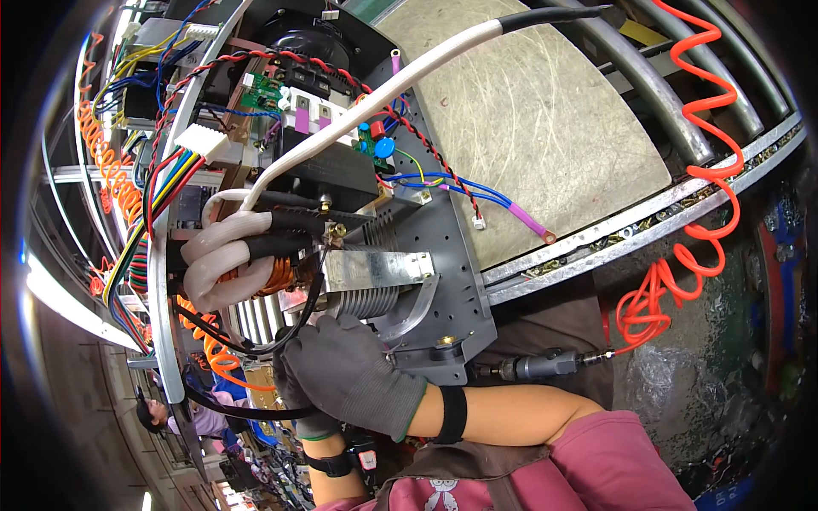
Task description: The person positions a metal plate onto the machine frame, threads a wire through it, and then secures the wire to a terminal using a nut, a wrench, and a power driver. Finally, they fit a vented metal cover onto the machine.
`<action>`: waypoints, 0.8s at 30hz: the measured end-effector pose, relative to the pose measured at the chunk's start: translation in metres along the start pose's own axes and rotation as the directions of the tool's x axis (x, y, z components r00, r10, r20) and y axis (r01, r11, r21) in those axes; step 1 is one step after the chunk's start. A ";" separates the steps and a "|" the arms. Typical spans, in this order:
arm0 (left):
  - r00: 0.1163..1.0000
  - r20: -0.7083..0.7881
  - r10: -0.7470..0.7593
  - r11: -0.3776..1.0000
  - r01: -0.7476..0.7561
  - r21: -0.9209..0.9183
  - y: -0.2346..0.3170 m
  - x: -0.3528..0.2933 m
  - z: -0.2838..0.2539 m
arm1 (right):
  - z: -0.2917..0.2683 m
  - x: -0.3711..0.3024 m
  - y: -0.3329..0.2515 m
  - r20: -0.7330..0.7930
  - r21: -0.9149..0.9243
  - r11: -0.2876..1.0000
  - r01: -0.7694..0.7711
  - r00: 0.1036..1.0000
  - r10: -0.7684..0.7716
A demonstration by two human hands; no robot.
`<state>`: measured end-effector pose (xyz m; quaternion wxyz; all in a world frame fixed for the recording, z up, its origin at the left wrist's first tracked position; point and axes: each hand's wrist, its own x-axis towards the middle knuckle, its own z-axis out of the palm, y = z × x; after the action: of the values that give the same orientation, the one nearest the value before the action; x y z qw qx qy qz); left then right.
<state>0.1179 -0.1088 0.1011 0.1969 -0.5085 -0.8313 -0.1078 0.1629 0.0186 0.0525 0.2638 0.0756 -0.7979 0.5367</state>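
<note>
Both my hands wear grey knit gloves and meet at the near left edge of an electrical assembly on a dark metal base plate (456, 281). My right hand (358, 370) is closed, its bent fingertips on a thin black cable (266, 347) that loops past the finned metal block (358, 300). Tucked behind it, my left hand (294, 383) is also closed about the cable, though most of its fingers are hidden. Just beyond lies a coil wrapped in white sleeving (217, 264). A long white-sleeved lead (375, 98) rises from there toward the far right.
A white multi-wire connector (203, 142) stands by the metal frame bar (162, 281). Blue leads (511, 204) reach over a scratched board (528, 128). On the right, an orange coiled air hose (716, 102) runs to a power screwdriver (545, 366). Another person (200, 417) is at the lower left.
</note>
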 end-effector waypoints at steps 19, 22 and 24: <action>0.915 -0.032 -0.402 0.914 0.399 -0.076 0.016 -0.047 0.020 | 0.007 -0.002 -0.002 0.031 -0.067 0.997 -0.046 0.998 0.048; 0.878 -0.114 -0.466 0.885 0.464 -0.038 0.013 -0.049 0.016 | -0.002 -0.002 0.000 0.015 -0.050 0.998 0.025 1.000 -0.024; 0.909 -0.035 -0.415 0.909 0.413 -0.053 0.013 -0.050 0.014 | -0.006 0.000 0.000 -0.087 -0.144 0.989 -0.018 0.996 0.005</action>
<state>0.1467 -0.1377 0.0667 0.1770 -0.3223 -0.9129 -0.1772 0.1653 0.0234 0.0542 0.2998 0.0283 -0.8230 0.4817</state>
